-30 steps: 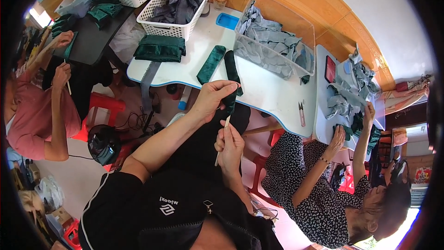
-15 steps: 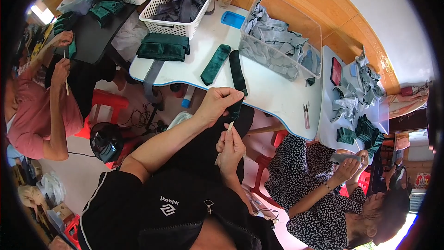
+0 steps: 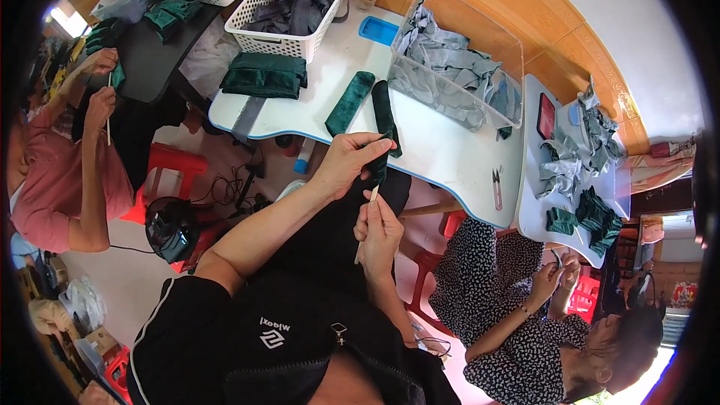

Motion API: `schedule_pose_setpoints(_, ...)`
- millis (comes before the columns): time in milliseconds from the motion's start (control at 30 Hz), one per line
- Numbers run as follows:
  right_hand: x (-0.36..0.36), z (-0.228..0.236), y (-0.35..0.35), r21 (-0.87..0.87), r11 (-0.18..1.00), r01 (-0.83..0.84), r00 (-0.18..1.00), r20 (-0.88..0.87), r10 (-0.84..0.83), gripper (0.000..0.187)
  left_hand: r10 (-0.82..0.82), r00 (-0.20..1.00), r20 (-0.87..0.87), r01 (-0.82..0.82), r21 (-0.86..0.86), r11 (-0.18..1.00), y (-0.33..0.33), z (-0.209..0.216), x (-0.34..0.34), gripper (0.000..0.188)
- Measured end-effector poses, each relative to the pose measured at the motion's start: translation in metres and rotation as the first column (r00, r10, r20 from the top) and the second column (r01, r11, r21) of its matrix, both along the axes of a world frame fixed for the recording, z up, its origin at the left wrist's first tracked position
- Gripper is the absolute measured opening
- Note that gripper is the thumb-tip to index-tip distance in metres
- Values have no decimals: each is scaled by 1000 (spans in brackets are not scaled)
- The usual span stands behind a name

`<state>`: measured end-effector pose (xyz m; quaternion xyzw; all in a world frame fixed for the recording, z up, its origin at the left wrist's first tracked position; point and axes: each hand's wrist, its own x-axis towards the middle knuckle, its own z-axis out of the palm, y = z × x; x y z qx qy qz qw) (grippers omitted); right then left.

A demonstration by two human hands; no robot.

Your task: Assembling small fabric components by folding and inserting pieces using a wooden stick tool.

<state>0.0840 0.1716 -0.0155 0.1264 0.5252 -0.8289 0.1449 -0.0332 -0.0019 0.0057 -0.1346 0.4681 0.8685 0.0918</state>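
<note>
My left hand pinches a small dark green velvet tube between thumb and fingers, just off the table's front edge. Below it, my right hand is closed round a thin pale wooden stick. The stick's upper end points at the tube's lower end; whether it reaches inside, I cannot tell. Behind my left hand a narrow dark green strip lies on the white table, partly covered by the fingers. A wider green velvet piece lies beside it, to the left.
The white table holds folded green velvet, a white basket of dark cloth, a clear bin of grey cloth, a blue tray and thread snips. Co-workers handle cloth at left and right.
Both my hands have risen slightly, with the velvet tube and the stick in them. The right-hand co-worker's hands have shifted, and less of the cloth in them shows.
</note>
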Motion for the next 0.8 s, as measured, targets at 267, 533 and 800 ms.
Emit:
schedule_pose_setpoints(267, -1, 9, -4, -99, 991, -95, 995, 2, 96, 37, 53, 999, -5, -52, 125, 991, -18, 4, 2, 28)
schedule_pose_setpoints(533, 29, 9, -12, 9, 997, -78, 997, -19, 78, 38, 79, 996, 39, -83, 119, 989, -26, 2, 9, 29)
schedule_pose_setpoints(800, 35, 8, -19, 137, 989, 55, 990, -139, -36, 38, -59, 998, -35, 60, 3, 998, -11, 23, 24, 31)
